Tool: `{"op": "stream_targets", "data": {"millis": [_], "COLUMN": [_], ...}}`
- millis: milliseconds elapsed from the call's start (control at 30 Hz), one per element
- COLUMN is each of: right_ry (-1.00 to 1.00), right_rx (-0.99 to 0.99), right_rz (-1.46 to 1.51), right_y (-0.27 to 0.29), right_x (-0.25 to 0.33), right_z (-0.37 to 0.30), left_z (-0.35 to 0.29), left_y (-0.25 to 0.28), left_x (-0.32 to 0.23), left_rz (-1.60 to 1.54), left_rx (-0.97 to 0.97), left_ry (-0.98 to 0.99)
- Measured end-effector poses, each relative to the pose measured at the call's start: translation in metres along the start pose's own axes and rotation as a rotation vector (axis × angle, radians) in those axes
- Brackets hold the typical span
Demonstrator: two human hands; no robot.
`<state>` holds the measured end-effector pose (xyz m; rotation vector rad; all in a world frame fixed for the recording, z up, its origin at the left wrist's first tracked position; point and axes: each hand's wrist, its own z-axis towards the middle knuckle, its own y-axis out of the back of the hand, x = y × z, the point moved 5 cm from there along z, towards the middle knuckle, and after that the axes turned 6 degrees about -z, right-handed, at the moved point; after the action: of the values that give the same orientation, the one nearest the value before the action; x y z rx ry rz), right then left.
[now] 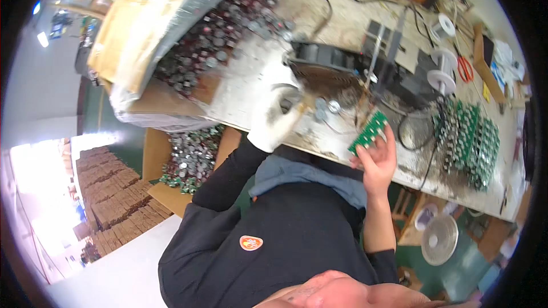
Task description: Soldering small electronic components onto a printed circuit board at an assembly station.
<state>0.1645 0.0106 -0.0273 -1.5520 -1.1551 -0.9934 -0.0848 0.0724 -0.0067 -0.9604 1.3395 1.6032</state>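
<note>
My right hand (379, 159) is bare and grips a green circuit board (368, 134), a strip dotted with small pale parts, tilted up above the table's near edge. A white glove covers my left hand (275, 117), which is over the table with its thumb and fingers curled toward each other. What its fingertips pinch, if anything, is too small to make out. Just right of the glove lie small round metallic parts (334, 106). Behind them stands a black curved device (325, 57) with a brownish, dirty area in front of it.
A plastic-lined box (140, 34) spills a heap of small round parts (228, 31) at left. Below, a cardboard box (155, 156) holds more parts. At right are stacked green boards (471, 142), a wire spool (442, 72), red-handled scissors (465, 69) and loose cables.
</note>
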Motion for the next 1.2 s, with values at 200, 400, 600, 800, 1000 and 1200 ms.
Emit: {"op": "stream_targets", "data": {"millis": [200,400,600,800,1000,1200], "right_ry": [0.064,0.054,0.061,0.03,0.047,0.007], "right_rx": [-0.007,-0.027,0.001,0.032,0.073,0.033], "right_rz": [-0.025,-0.024,-0.002,0.0,0.024,-0.012], "right_y": [-0.003,-0.005,-0.003,-0.001,-0.003,-0.003], "right_x": [0.002,0.003,0.003,0.002,-0.002,0.001], "right_z": [0.001,0.003,0.004,0.005,0.004,0.005], "left_z": [0.076,0.107,0.112,0.086,0.031,-0.019], "left_y": [0.078,0.097,0.105,0.091,0.061,0.014], "left_x": [0.002,-0.002,0.016,-0.004,0.008,0.007], "left_rz": [0.618,0.9,0.941,0.691,0.069,-0.374], "left_rx": [-0.291,-0.07,-0.004,0.021,0.091,0.126], "left_ry": [-0.092,-0.078,-0.044,-0.239,0.002,0.31]}}
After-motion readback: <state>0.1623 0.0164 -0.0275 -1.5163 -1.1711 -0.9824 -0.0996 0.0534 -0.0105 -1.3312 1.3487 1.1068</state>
